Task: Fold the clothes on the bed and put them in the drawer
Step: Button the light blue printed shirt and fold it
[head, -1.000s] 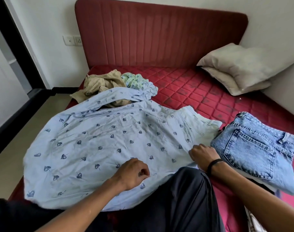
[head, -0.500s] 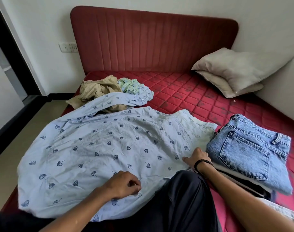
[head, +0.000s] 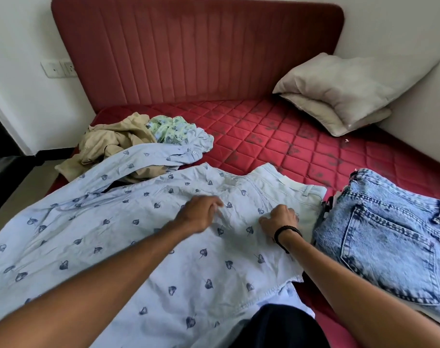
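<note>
Red bed [head: 276, 136]; both hands, left hand [head: 201, 212] and right hand [head: 280, 218], pinch the blue shirt [head: 113, 234].

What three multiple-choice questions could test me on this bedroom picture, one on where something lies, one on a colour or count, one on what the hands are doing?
1. Where do the folded jeans lie, seen from the camera?
A. right of the patterned shirt
B. on the pillows
C. on the floor

2. How many pillows are stacked in the far corner?
A. one
B. two
C. four

3. What are the hands doing?
A. hanging free above the bed
B. both gripping the jeans
C. both down on the shirt, fingers curled into its cloth

Answers:
1 A, the jeans sit on the red mattress at the shirt's right edge.
2 B, one pillow rests on another.
3 C, the left hand and right hand bunch the fabric.
</note>
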Tool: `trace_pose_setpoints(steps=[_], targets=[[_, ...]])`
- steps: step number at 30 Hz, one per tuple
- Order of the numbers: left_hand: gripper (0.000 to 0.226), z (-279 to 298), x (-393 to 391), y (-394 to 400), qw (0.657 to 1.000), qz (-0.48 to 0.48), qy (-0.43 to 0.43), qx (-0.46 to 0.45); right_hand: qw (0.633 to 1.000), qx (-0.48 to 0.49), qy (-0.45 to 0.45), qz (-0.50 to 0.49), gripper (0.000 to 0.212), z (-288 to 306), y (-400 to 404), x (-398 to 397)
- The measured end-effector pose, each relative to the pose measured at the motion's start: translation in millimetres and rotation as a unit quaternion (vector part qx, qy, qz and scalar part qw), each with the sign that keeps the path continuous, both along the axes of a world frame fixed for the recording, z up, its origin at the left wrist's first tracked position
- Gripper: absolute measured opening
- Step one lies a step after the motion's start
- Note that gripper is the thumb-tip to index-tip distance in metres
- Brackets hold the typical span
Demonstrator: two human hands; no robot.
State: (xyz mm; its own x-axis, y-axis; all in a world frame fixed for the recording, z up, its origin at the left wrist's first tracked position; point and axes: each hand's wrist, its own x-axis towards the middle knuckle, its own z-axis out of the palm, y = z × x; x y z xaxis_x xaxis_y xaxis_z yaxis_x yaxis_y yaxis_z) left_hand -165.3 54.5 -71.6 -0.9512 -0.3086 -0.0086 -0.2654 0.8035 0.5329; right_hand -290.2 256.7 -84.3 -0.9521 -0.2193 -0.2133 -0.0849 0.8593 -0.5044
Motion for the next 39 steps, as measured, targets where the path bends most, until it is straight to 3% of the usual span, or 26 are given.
trace_pose_setpoints(steps=[5,9,15,18,21,26,28,30,32,34,35,37,39], targets=[[0.046,2.3,-97.1,-25.8,0.995,-0.044,0.046,-0.077,0.997,0.008,0.052,0.049,0.008,-16.9,9.6,-6.7],[0.039,-10.9,-144.3,-20.8,0.987,-0.128,0.020,-0.094,0.995,0.035,0.070,0.061,0.029,-14.3,20.6,-8.4],[0.021,-6.4,-169.2,-19.5,0.981,-0.160,0.046,-0.100,1.000,-0.019,-0.012,0.021,0.028,-12.1,22.4,-20.4],[0.009,2.6,-169.5,-25.1,0.973,-0.163,0.055,-0.154,0.998,-0.041,-0.021,0.031,0.019,-11.2,20.4,-23.5],[0.006,0.9,-172.1,-21.1,0.969,-0.143,0.089,-0.179,0.997,-0.060,0.028,0.028,0.016,-6.3,25.4,-32.2],[0.014,-19.9,-165.1,-0.2,0.985,-0.042,0.098,-0.137,0.996,-0.078,0.041,0.003,0.014,-10.3,30.2,-32.6],[0.035,-20.5,-145.1,10.9,0.992,-0.025,0.080,-0.092,0.994,-0.102,0.027,0.006,0.020,-8.5,34.8,-20.6],[0.059,-14.3,-111.4,24.4,0.996,-0.061,0.056,-0.044,0.992,-0.109,0.028,0.050,0.043,-0.3,40.2,2.6],[0.070,-10.3,-63.2,39.8,0.991,-0.117,0.037,-0.049,0.983,-0.021,0.117,0.136,0.054,1.0,49.5,32.5],[0.067,-12.6,6.1,50.4,0.983,-0.160,0.004,-0.084,0.932,0.040,0.246,0.264,0.043,-0.4,65.0,69.5],[0.061,-14.3,50.0,51.4,0.982,-0.167,-0.010,-0.092,0.899,0.052,0.267,0.343,0.038,-2.6,77.6,84.4],[0.047,-19.7,133.3,42.1,0.981,-0.170,-0.009,-0.097,0.844,0.069,0.263,0.462,0.038,-11.6,105.0,90.8],[0.033,-21.8,221.4,20.6,0.976,-0.169,-0.003,-0.139,0.820,0.074,0.257,0.507,0.029,-11.9,121.3,95.4]])
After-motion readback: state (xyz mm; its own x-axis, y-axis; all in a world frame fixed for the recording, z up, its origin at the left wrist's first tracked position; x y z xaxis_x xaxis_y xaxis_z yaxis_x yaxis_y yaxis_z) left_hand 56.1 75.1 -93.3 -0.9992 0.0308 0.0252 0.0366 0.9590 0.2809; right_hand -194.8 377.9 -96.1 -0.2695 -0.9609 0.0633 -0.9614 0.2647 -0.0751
